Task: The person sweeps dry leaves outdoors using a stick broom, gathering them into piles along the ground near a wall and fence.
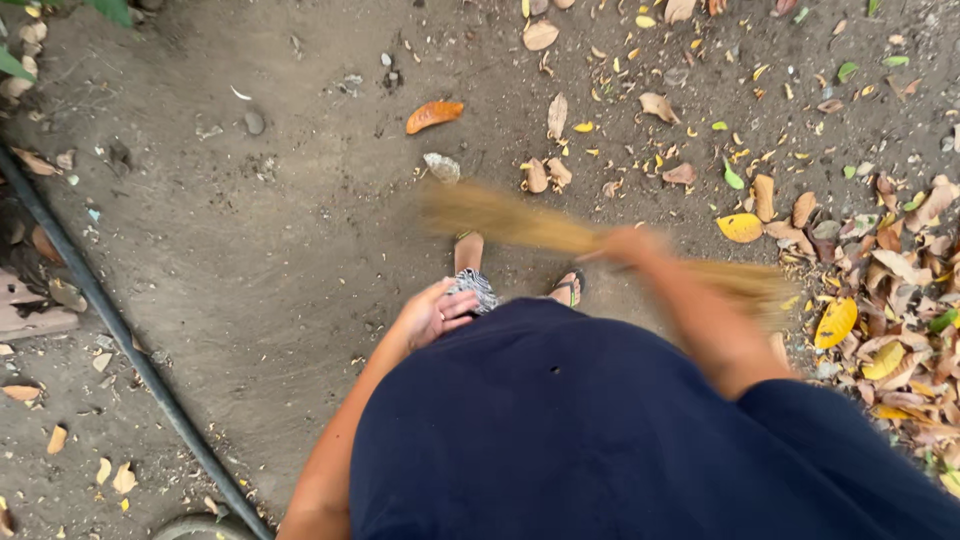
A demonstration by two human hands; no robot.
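Observation:
My right hand (pixel 628 246) grips a straw hand broom (pixel 520 220), blurred by motion, its bristles spreading left over the bare dirt ground. My left hand (pixel 432 313) rests against my dark blue garment at thigh level, fingers curled, holding a bit of black-and-white patterned cloth (pixel 474 287). My feet (pixel 468 250) in sandals show just below the broom. Dry brown and yellow leaves (pixel 890 290) lie thick to the right of my right arm.
A dark hose or pipe (pixel 110 320) runs diagonally along the left side. An orange leaf (pixel 434 115) and scattered leaves lie on the dirt ahead. Small stones (pixel 253 122) dot the ground. Green plant leaves sit at the top left corner.

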